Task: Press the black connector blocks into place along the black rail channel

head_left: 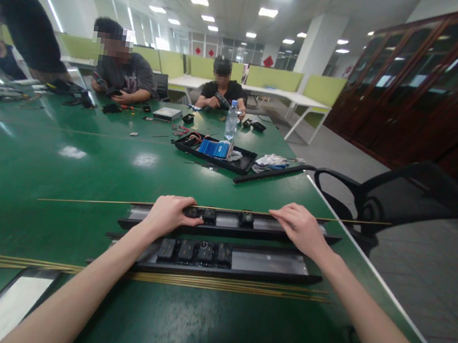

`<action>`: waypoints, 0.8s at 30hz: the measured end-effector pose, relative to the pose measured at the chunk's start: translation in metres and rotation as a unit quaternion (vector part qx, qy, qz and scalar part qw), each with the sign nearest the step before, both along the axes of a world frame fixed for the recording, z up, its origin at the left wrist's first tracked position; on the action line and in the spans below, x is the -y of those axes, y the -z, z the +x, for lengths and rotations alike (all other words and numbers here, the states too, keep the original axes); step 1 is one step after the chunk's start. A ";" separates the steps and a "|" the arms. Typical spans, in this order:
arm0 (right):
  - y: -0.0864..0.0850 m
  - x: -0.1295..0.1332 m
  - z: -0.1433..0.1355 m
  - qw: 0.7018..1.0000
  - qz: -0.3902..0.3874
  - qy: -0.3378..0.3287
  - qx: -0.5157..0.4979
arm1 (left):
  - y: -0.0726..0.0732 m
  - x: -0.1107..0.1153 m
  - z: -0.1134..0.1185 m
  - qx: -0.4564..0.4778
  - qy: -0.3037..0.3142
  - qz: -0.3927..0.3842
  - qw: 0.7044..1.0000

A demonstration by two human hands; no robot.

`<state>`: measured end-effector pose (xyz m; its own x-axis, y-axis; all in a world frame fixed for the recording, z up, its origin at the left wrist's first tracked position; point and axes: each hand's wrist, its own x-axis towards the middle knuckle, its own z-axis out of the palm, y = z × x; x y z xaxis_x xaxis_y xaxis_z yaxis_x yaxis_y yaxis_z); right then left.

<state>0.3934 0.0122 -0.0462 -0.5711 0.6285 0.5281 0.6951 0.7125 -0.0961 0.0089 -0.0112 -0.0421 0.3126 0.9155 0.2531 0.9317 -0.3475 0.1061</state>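
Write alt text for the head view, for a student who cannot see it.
A person's right hand pinches a thin brass-coloured rod along the farther black tray, while the left hand is at a black block in it. The nearer tray holds four black blocks. More rods lie in front on a green table, with people beyond.

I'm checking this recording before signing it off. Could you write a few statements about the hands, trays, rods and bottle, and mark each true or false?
1. The right hand pinches a thin rod. True.
2. The near tray holds two black blocks. False: it holds four.
3. More rods lie on the wearer's side of the near tray. True.
4. The bottle lies on its side. False: the bottle stands upright.
5. The left hand is at the far tray. True.
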 end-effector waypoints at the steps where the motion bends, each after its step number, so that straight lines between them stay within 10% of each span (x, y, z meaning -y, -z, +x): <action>1: 0.001 0.000 0.002 1.000 0.000 0.001 0.001 | 0.000 0.000 0.000 0.000 -0.001 0.001 1.000; 24: 0.000 -0.002 0.050 0.998 0.013 0.031 0.050 | 0.001 -0.001 0.000 -0.001 -0.002 -0.003 1.000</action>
